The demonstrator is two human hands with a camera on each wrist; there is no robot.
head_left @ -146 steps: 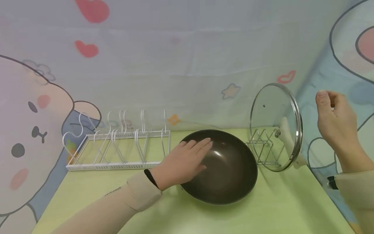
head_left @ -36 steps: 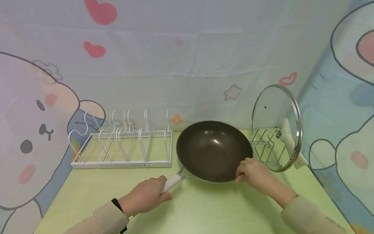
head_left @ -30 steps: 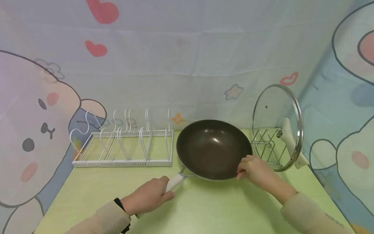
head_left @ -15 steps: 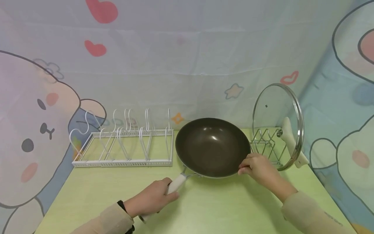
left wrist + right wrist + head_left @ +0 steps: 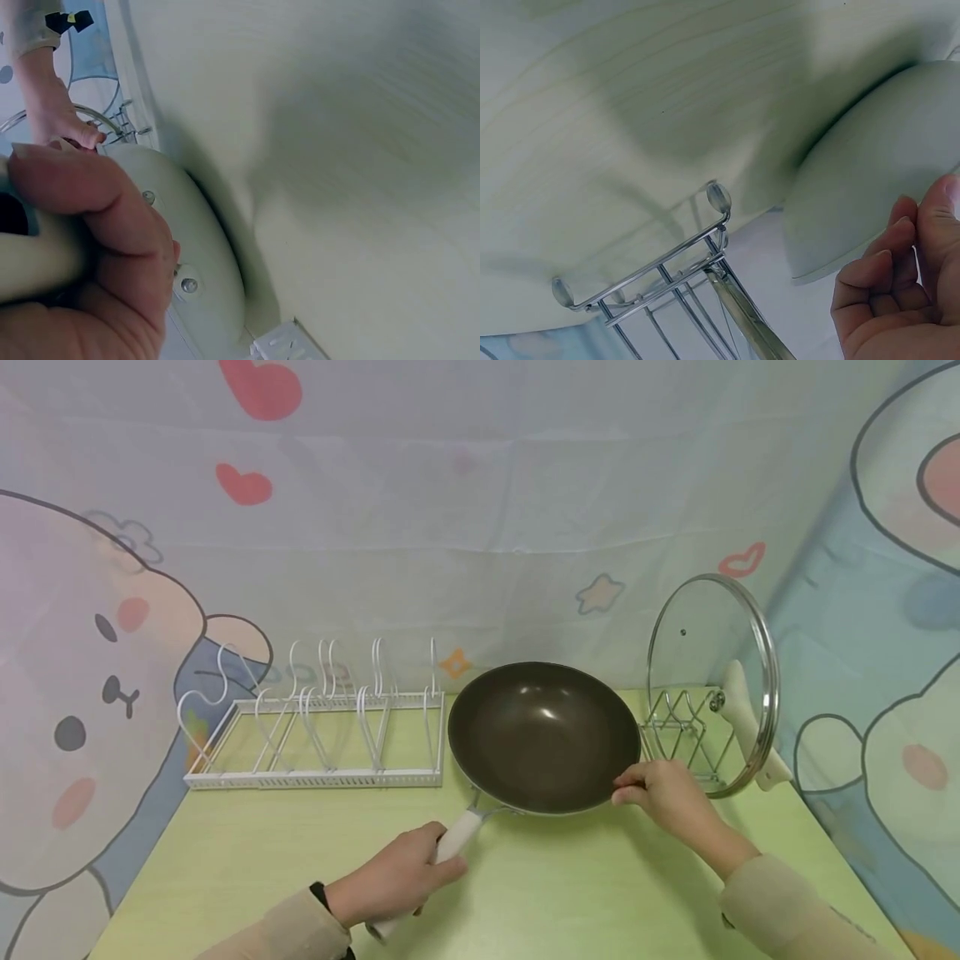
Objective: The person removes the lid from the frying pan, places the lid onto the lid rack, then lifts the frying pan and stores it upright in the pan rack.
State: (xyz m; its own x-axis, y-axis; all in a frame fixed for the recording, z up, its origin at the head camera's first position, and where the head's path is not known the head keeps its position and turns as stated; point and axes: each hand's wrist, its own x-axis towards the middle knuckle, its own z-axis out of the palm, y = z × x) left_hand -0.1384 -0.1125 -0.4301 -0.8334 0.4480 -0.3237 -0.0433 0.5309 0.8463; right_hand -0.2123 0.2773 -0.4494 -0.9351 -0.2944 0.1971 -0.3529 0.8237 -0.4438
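A deep dark-brown frying pan (image 5: pixel 543 739) with a white handle (image 5: pixel 461 833) sits mid-table, its handle angled toward the front left. Around that handle my left hand (image 5: pixel 397 875) is curled, thumb on the near side; the left wrist view shows the fingers of this left hand (image 5: pixel 131 217) wrapped over it, beside the pan's pale riveted outside (image 5: pixel 202 247). At the front right rim, my right hand (image 5: pixel 667 797) pinches the edge between thumb and fingers. From below, the right wrist view has the right hand (image 5: pixel 889 292) at the rim of the pale pan (image 5: pixel 877 172).
A white rack (image 5: pixel 315 781) with upright wire dividers stands at the left, close to the pan. At the right, a small chrome rack (image 5: pixel 682 735) holds a glass lid (image 5: pixel 767 693) on edge, its long white handle (image 5: pixel 742 710) facing right. A patterned cloth backdrop (image 5: pixel 480 527) hangs behind.
Earlier my left hand was over the pan's left side and my right hand was raised; now they hold handle and rim. Over the last second the handle has swung slightly rightward toward the front.
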